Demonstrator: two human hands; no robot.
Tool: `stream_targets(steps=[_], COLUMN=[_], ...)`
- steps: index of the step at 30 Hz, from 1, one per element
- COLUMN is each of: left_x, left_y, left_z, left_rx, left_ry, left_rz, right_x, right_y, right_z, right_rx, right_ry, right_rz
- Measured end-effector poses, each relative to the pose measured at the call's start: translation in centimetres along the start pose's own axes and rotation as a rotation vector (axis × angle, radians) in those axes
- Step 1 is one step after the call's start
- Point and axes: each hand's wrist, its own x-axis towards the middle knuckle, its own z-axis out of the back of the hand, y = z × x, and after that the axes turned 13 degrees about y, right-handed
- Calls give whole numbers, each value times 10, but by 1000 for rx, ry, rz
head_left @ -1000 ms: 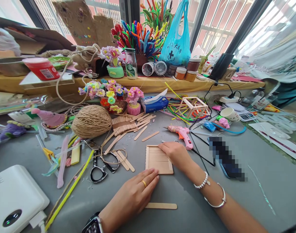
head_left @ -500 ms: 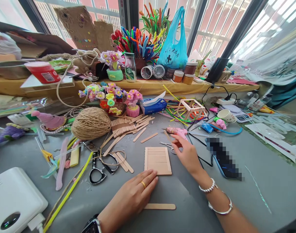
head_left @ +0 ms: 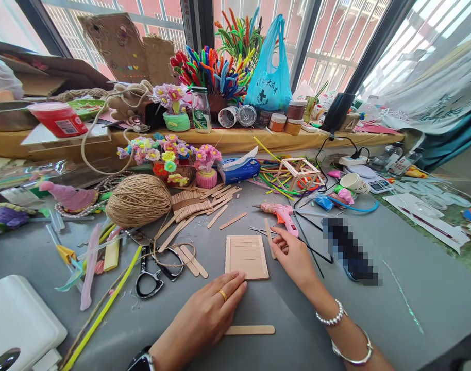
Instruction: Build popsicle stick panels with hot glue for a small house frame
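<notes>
Left hand (head_left: pixel 212 309) flat, right hand (head_left: pixel 295 255) pinching.

1. The stick panel (head_left: pixel 247 256) is a flat, pale wooden rectangle of craft sticks laid edge to edge with a stick along each side. It lies flat on the grey counter (head_left: pixel 374 319).
2. A single craft stick (head_left: pixel 269 238) lies just right of the panel, pointing away, its near end under fingers (head_left: pixel 279 240).
3. Another loose stick (head_left: pixel 250 330) lies flat, crosswise, nearer than the panel.
</notes>
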Motion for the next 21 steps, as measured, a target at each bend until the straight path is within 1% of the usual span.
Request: stream_targets(steps=[4,8,10,16,21], left_x=[0,1,0,-1,0], left_y=[0,0,0,1,1], left_z=[0,-1,-1,-3,-1], left_rx=[-6,-2,7,12,-4], left_ry=[-1,-16,-22,-27,-26], left_rz=[2,-1,-6,-8,-10], right_x=[12,24,27,35,40], right_y=[1,5,5,8,11], right_z=[-2,-6,-5,2,3], right_rx=[58,-30,-55,-182,-226], right_ry=[-58,-93,-74,61,56], right_rz=[46,69,69,118,141])
